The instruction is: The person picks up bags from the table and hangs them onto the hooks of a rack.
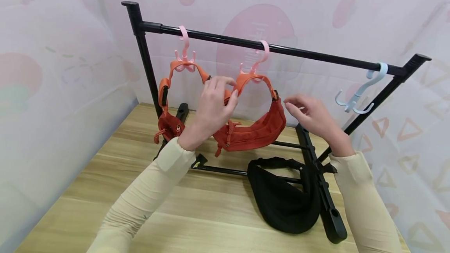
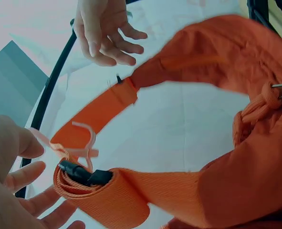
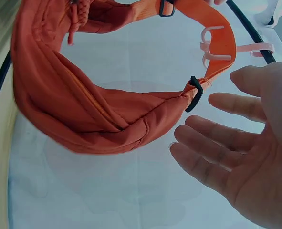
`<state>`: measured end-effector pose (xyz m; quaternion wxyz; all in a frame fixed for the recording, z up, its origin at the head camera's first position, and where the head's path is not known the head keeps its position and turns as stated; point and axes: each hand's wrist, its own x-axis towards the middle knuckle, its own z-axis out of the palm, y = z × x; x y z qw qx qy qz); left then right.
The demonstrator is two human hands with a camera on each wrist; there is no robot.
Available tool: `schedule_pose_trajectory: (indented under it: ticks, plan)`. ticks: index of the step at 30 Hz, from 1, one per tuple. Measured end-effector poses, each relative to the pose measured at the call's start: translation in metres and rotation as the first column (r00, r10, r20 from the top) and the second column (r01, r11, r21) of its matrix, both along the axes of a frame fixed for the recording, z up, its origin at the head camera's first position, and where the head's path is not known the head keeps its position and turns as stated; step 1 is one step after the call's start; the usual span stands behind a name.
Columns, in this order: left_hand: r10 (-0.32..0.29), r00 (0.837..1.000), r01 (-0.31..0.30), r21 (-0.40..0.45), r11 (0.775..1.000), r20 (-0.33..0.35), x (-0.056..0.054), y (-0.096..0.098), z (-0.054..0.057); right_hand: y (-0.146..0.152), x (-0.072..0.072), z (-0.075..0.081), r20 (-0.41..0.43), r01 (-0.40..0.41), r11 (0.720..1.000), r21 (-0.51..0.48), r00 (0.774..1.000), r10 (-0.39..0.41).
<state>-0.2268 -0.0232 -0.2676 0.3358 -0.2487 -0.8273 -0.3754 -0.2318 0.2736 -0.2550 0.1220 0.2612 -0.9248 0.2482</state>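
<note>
Head view: the crescent-shaped red fabric bag (image 1: 254,134) hangs crosswise between my left hand (image 1: 213,104) and right hand (image 1: 313,114), fingers loosely spread; left nearer.

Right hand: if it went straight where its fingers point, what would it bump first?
Probably the red bag beside it, near the black buckle. The right hand points that way, with a gap between. Depth is hard to judge, so it might slip past.

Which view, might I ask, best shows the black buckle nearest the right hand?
The right wrist view: the black buckle looks large and unobstructed. Head shows it smaller; left wrist, only a small dark part.
</note>
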Motion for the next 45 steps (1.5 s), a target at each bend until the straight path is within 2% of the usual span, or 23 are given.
schedule_pose_trajectory:
  ticks: [4, 13, 17, 20, 24, 31, 36, 41, 45]
  plan:
    - [-0.013, 0.998, 0.014, 0.013, 1.000, -0.068, 0.004, 0.006, -0.004, 0.005, 0.003, -0.008, 0.006, 0.009, 1.000, 0.002, 1.000, -0.009]
    - [-0.036, 0.989, 0.041, 0.027, 0.999, -0.142, 0.017, 0.015, -0.011, 0.011, 0.006, -0.024, 0.023, -0.005, 1.000, 0.004, 1.000, 0.005]
    - [-0.088, 0.979, 0.099, 0.052, 0.994, -0.186, 0.020, 0.019, -0.015, 0.014, 0.007, -0.031, 0.048, -0.016, 1.000, 0.010, 0.999, 0.015]
    - [-0.135, 0.964, 0.151, 0.054, 0.987, -0.228, 0.022, 0.023, -0.019, 0.015, 0.007, -0.037, 0.076, -0.026, 0.999, 0.023, 0.997, 0.024]
    - [-0.206, 0.947, 0.221, 0.035, 0.975, -0.246, 0.026, 0.032, -0.025, 0.017, 0.007, -0.046, 0.103, -0.032, 0.999, 0.026, 0.994, 0.029]
    - [-0.314, 0.939, 0.319, 0.015, 0.948, -0.139, 0.028, 0.044, -0.040, 0.020, 0.006, -0.063, 0.132, -0.041, 0.999, 0.014, 0.990, 0.039]
    - [-0.395, 0.918, 0.395, 0.005, 0.919, -0.033, 0.026, 0.052, -0.054, 0.024, 0.005, -0.071, 0.171, -0.006, 0.999, 0.048, 0.985, -0.003]
    - [-0.415, 0.907, 0.416, 0.006, 0.909, 0.069, 0.023, 0.063, -0.066, 0.028, 0.004, -0.081, 0.219, 0.020, 0.996, 0.087, 0.975, -0.039]
    - [-0.427, 0.892, 0.434, -0.019, 0.901, 0.147, 0.022, 0.074, -0.073, 0.032, 0.004, -0.090, 0.266, 0.026, 0.995, 0.095, 0.963, -0.050]
